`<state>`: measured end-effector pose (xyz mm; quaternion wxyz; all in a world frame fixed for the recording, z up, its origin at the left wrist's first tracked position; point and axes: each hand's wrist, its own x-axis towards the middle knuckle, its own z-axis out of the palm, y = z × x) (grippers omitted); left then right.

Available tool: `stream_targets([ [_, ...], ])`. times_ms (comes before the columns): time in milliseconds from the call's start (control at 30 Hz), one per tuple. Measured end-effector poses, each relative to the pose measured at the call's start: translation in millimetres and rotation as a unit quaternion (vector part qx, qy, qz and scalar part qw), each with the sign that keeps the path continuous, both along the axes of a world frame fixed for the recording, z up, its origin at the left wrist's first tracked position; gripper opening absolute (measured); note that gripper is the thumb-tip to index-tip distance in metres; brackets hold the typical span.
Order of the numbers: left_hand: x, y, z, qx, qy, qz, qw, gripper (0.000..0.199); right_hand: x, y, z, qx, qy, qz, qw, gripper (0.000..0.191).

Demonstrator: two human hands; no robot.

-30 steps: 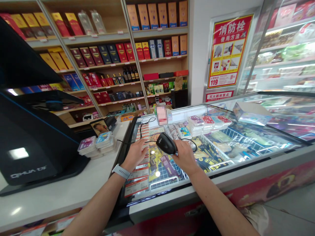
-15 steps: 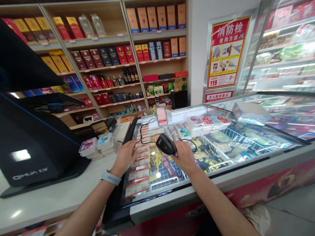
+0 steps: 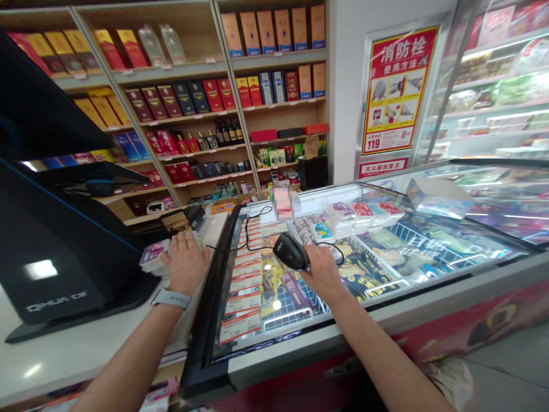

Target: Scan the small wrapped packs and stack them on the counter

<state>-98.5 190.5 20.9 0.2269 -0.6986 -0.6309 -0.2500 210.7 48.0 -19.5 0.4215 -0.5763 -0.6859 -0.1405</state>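
Observation:
My right hand (image 3: pixel 323 272) is closed round the handle of a black scanner (image 3: pixel 289 250), above the glass top of the freezer (image 3: pixel 309 335). A black cable (image 3: pixel 247 232) runs from it across the glass. On the left, my left hand (image 3: pixel 187 260) lies over the stacks of flat packs on the white counter, its fingers spread. It covers most of one stack; the neighbouring stack (image 3: pixel 153 257) with purple tops shows beside it. Whether the palm touches the packs I cannot tell.
A large black terminal (image 3: pixel 64 257) stands on the counter (image 3: pixel 38 366) at the left. More stacked packs (image 3: pixel 362 213) and an open carton (image 3: pixel 437 197) sit on the freezer glass. Shelves of boxes (image 3: pixel 189 98) and a red fire notice (image 3: pixel 398 91) are behind.
My left hand has moved left, from the cable near the freezer's edge to the stacked packs, and its fingers have spread. My right hand stays in nearly the same place with the scanner.

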Motion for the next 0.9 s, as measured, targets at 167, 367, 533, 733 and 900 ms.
stream_targets([
  [167,-13,7,-2.7,-0.014,0.017,-0.008,1.0,0.056,1,0,-1.0,0.002,0.0,-0.002,1.0,0.027],
  [367,-17,0,4.1,-0.033,0.042,-0.019,0.998,0.048,0,1,-0.8,0.01,-0.003,-0.002,1.0,0.027],
  [533,-19,-4,7.6,-0.044,0.05,-0.022,0.998,0.047,1,0,-0.1,0.013,-0.005,-0.001,1.0,0.028],
  [733,-21,-4,5.1,-0.007,0.068,-0.052,0.996,0.047,1,0,0.0,0.005,-0.005,0.0,1.0,0.027],
  [900,-22,-5,4.8,0.005,0.078,-0.076,0.994,0.048,0,0,0.9,0.006,0.001,0.005,1.0,0.028],
])
